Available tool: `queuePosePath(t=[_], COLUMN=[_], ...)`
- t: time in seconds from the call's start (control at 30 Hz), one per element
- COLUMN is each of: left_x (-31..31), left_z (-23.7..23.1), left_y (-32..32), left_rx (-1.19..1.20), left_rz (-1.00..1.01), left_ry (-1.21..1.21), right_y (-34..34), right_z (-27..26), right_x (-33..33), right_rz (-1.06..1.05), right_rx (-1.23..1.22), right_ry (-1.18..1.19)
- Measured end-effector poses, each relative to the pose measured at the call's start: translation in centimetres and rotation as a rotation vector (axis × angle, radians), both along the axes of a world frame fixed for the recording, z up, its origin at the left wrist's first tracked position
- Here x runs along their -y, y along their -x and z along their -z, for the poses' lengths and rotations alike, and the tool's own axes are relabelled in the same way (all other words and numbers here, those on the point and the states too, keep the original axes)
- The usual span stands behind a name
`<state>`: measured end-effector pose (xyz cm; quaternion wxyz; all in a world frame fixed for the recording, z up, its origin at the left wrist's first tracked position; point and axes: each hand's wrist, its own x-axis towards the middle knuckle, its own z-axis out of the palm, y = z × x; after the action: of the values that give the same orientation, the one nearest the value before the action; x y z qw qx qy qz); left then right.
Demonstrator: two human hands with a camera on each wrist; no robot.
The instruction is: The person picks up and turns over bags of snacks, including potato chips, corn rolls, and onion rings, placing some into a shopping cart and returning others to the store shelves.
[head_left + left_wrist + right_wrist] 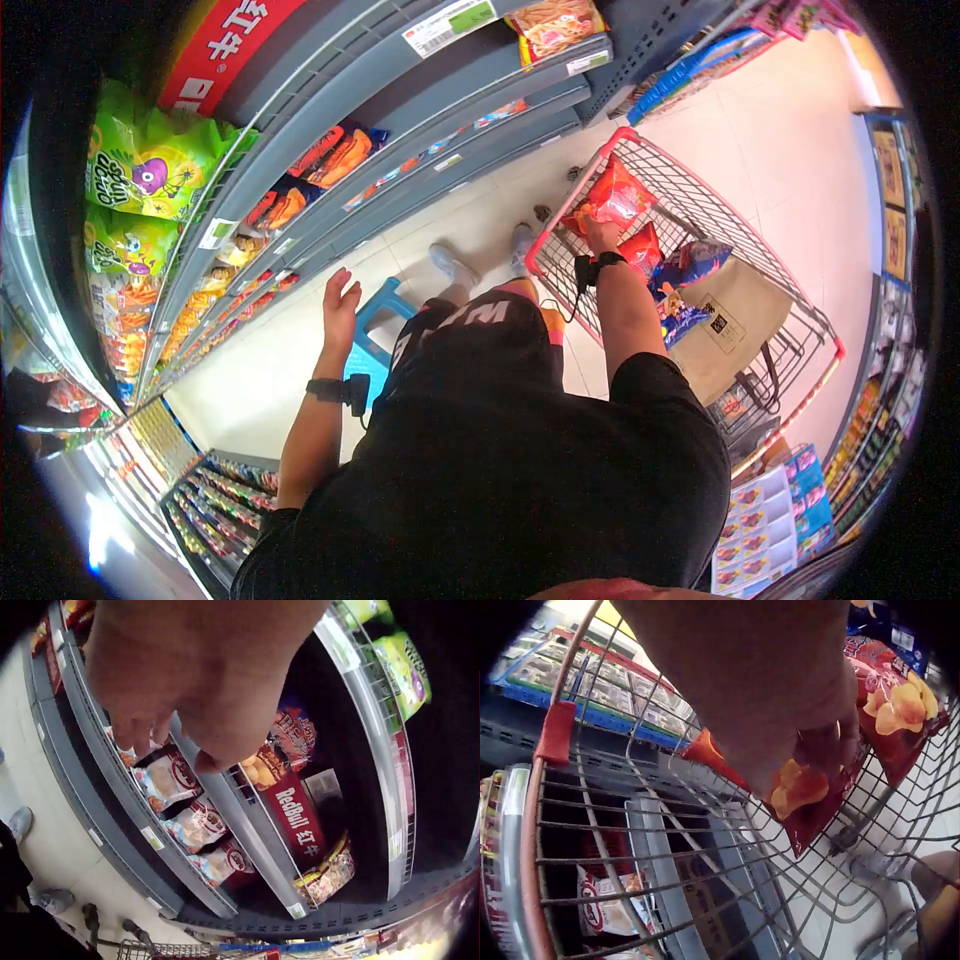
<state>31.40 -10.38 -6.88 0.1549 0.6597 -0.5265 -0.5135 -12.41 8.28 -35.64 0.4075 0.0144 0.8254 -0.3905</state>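
Inside the shopping cart (690,180), my right hand (602,238) grips a red bag of chips (622,192) near the cart's front end. Its fingers curl at the bag's surface in the right wrist view, where the bag (802,796) shows a chip picture. A second red chip bag (900,712) lies beside it. My left hand (341,305) hangs in the air with loosely bent fingers and holds nothing. It is nearest the snack shelves, and in the left wrist view it overlaps a shelf edge (247,817) and white snack bags (196,823).
A beige bag (735,318) and dark blue snack packs (690,265) fill more of the cart. A blue stool (372,345) stands by my legs. Green snack bags (150,165) line the shelf at left. Another shelf (890,330) runs along the right.
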Motion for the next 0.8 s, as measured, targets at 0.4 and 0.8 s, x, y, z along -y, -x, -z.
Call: queuePosePath(t=[0.4,0.8], left_x=[-3.6,-5.5], left_z=[0.0,2.2], left_y=[-4.8,-9.9], left_rx=[0.003,-0.246], left_rz=[-0.132,-0.062], left_ry=[-0.057,-0.222], right_y=[2.9,4.0], right_z=[17.0,2.3], right_x=[-3.1,-2.9], right_rz=[-0.258,-0.062], right_rx=[-0.046,-0.241], right_ry=[-0.090,-0.090])
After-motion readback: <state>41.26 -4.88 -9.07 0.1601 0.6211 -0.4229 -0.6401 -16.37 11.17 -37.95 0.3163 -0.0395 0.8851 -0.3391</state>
